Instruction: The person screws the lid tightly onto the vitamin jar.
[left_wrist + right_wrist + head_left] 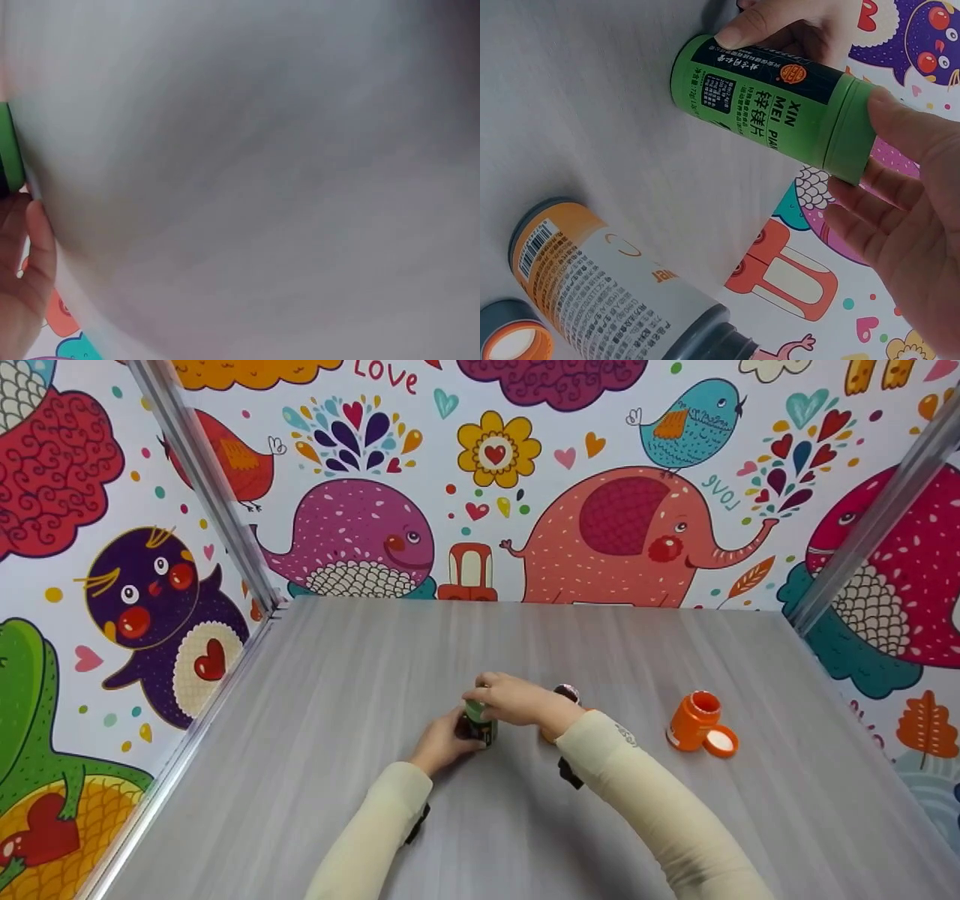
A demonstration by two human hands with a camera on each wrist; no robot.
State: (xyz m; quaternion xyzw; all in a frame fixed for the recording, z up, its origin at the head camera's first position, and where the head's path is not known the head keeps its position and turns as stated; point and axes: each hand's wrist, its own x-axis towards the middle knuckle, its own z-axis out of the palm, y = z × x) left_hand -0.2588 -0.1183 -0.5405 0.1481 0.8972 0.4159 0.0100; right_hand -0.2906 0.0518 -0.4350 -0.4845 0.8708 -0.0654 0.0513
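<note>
Together, left hand (441, 744) and right hand (516, 700) hold the capped green bottle (769, 109), contents hidden.

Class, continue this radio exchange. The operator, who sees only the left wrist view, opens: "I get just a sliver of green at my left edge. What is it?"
Observer: A green cylindrical bottle with a black label panel.
Operator: What does the right hand touch?
Observer: Its fingers are on the bottle's round green cap.
Operator: Is any container standing open?
Observer: Yes, an orange, plastic-looking cylindrical bottle, with its round orange cap beside it, white inside showing.
</note>
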